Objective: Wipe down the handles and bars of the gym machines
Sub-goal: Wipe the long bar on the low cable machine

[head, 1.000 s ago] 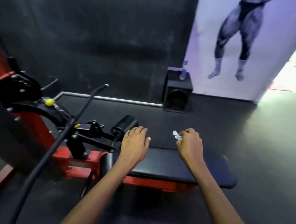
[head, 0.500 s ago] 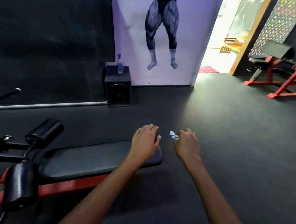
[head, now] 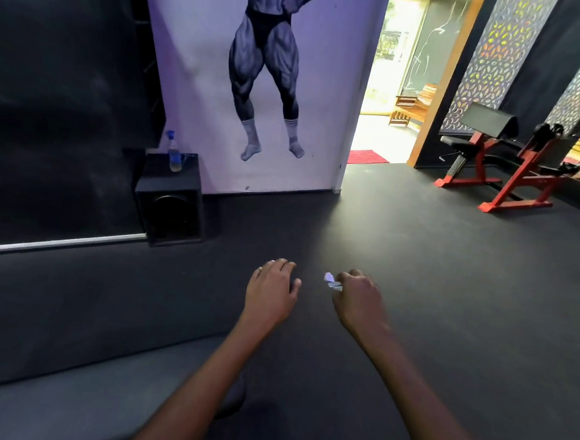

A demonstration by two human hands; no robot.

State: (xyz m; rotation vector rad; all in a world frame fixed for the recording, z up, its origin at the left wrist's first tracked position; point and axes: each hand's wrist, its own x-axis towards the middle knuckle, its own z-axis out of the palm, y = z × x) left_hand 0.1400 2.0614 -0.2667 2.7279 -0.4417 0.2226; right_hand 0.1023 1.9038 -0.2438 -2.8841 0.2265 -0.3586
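My right hand [head: 358, 298] is curled around a small white wipe [head: 330, 281], a corner of which sticks out past the thumb. My left hand [head: 272, 287] floats beside it, fingers relaxed and holding nothing. Both hands hover above the dark rubber floor. The black padded bench [head: 91, 391] lies low at the bottom left, under my left forearm. A red-framed gym machine [head: 505, 166] with black pads stands at the far right.
A black speaker box [head: 169, 204] sits against the wall with a spray bottle [head: 174, 151] on top. A metal bar [head: 57, 243] runs along the floor at the left. A wall poster [head: 267, 80] and a bright doorway [head: 387, 89] lie beyond.
The view has swung right: the red machine with the cable left the frame, the bench slid to the bottom left, and the far red machine came into sight. Both hands keep their pose.
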